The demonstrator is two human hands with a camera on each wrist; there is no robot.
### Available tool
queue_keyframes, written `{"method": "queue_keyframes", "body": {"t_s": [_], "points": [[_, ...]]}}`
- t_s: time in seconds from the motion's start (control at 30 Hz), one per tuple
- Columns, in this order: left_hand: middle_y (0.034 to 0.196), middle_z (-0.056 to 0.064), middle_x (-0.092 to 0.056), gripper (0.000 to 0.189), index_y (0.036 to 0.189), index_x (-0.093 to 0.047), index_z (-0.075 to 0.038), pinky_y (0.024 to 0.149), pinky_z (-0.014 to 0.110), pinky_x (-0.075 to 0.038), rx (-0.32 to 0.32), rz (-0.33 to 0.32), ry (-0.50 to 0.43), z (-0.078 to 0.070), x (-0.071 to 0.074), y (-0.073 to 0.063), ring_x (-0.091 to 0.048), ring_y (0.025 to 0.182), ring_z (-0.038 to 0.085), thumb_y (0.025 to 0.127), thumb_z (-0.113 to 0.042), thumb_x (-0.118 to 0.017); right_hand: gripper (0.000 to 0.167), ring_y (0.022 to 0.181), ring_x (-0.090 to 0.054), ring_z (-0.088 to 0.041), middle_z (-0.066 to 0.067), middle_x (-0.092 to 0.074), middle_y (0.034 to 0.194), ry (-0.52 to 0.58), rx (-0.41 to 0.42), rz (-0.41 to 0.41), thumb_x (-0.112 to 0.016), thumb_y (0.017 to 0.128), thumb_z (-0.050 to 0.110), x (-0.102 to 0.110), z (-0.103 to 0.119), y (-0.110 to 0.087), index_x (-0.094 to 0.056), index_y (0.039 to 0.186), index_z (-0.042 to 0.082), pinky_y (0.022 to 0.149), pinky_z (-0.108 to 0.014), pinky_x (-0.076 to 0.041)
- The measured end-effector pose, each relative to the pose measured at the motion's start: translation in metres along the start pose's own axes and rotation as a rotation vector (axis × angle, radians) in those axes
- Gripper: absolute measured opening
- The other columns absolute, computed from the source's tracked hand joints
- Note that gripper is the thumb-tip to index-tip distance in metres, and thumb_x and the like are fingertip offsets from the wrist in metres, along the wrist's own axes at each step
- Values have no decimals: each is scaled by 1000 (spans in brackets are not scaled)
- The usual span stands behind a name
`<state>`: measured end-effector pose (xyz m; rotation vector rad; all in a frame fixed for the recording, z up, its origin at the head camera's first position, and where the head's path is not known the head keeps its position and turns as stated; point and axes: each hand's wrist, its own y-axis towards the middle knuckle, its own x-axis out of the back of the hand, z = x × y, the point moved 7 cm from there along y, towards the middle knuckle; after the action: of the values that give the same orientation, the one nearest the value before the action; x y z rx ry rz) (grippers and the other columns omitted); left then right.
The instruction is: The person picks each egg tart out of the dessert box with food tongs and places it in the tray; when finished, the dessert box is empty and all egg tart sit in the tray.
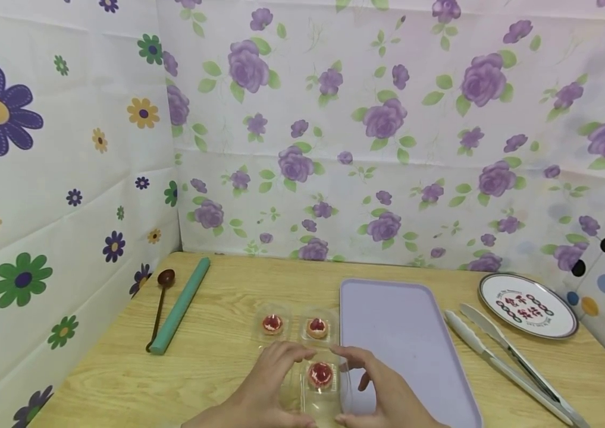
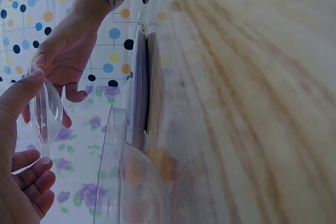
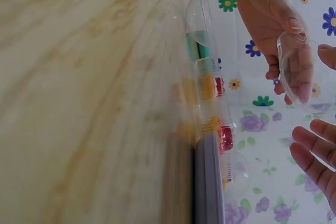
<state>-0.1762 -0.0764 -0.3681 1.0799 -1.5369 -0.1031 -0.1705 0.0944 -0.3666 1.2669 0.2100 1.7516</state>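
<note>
Between my two hands is a clear plastic domed lid [image 2: 47, 114], tilted up on edge in the wrist views. My left hand [image 1: 263, 386] pinches one side of it between thumb and fingers. My right hand [image 1: 388, 392] has its thumb and fingertips at the opposite side. A small red-topped tart [image 1: 320, 375] shows between the hands in the head view. Behind it, two more tarts, a left one [image 1: 272, 324] and a right one [image 1: 317, 327], sit in clear plastic boxes on the table.
To the right lies a lilac tray [image 1: 404, 333]. Beyond it are metal tongs [image 1: 516, 368] and a white printed plate [image 1: 527, 306]. At the left lie a dark spoon [image 1: 162, 303] and a green rod [image 1: 181, 306]. Flowered cloth walls [image 1: 291, 119] close off the back and left.
</note>
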Motion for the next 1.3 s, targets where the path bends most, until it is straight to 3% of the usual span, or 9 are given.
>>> {"method": "queue_keyframes", "body": {"t_s": [0.2,0.43,0.63,0.73,0.97,1.07,1.13,1.3], "points": [[120,0,-57,77,126,-54,-8,87,37,-46,-59,-22,103,-7,1,-2,-51,109,15,68,-52,-81,80,94,-62,-11,-5,-62,122,13,-30,38,-80,78,35,-2,-2,-3,-38,142,12,63,-15,-46],[118,-2,-55,76,129,-56,-11,87,30,-42,-92,7,66,-7,1,-5,-48,109,11,76,-64,-69,80,103,-61,-9,-5,-60,130,68,-100,143,-77,81,34,-2,-4,-9,-35,147,17,65,-16,-47],[113,-5,-53,80,126,-57,-14,86,26,-39,-123,50,116,-6,-3,-8,-47,106,8,65,-61,-77,75,103,-59,-8,-8,-59,131,100,-245,285,-74,83,35,-7,-13,-17,-36,147,22,66,-19,-48],[110,-5,-53,78,123,-59,-14,84,23,-40,-157,55,153,-8,-6,-10,-48,104,8,62,-58,-80,72,95,-56,-4,-10,-61,122,73,-281,338,-73,83,39,-11,-19,-22,-40,143,15,65,-19,-47],[108,-6,-55,60,119,-61,-14,84,17,-40,-214,147,206,-7,-18,-16,-48,101,6,77,-58,-68,62,95,-57,-2,-3,-63,115,48,-421,463,-71,83,45,-26,-34,-33,-52,134,15,70,-22,-50],[108,-7,-55,57,118,-62,-15,82,13,-36,-232,160,208,-5,-22,-19,-47,99,5,80,-58,-65,56,90,-56,3,0,-65,112,34,-428,526,-73,83,38,-35,-41,-34,-56,130,11,72,-22,-49],[105,-8,-55,54,117,-63,-15,80,11,-33,-266,144,234,-5,-23,-21,-46,97,4,81,-56,-64,54,87,-55,4,-1,-66,112,19,-376,533,-73,84,33,-39,-42,-34,-57,127,7,73,-20,-49],[101,-9,-55,49,115,-64,-16,81,12,-33,-302,136,289,-3,-27,-24,-45,93,3,83,-53,-62,52,83,-51,7,-5,-67,111,-13,-221,423,-68,88,36,-37,-35,-37,-57,127,5,65,-17,-47]]}}
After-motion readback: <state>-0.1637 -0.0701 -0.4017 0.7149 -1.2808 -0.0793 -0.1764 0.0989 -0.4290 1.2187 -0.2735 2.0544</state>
